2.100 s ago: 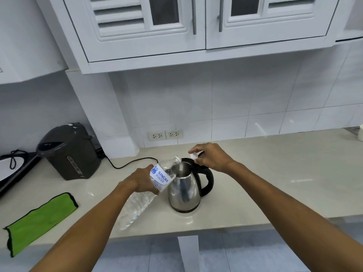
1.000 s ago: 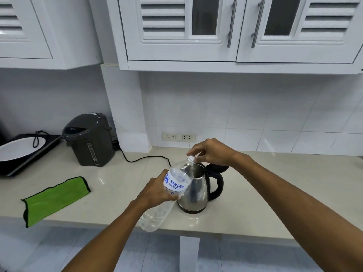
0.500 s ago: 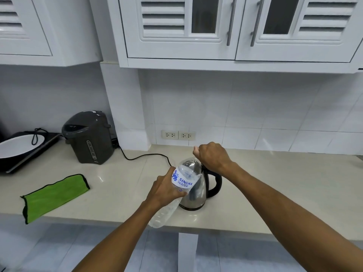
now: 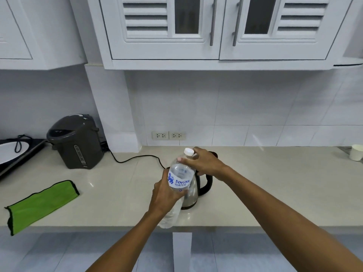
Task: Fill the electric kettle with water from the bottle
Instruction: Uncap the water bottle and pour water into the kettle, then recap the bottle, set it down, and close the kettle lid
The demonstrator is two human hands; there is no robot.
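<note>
Seen at centre frame on the pale countertop (image 4: 275, 185): steel electric kettle (image 4: 191, 195), half hidden behind a capped, upright water bottle (image 4: 179, 180). Pouring apparently finished or not begun; cannot tell which. Left hand (image 4: 164, 195) wrapped around the bottle's label, right hand (image 4: 204, 163) pinching near the white cap (image 4: 189, 151).

A beige stone countertop (image 4: 275, 185) runs along a white tiled wall (image 4: 245, 107) with a double power socket (image 4: 169, 135). White louvred wall cabinets (image 4: 216, 28) with steel bar handles (image 4: 212, 20) hang above. The floor (image 4: 49, 250) below is pale grey-blue tile. Soft, even light fills the kitchen.
</note>
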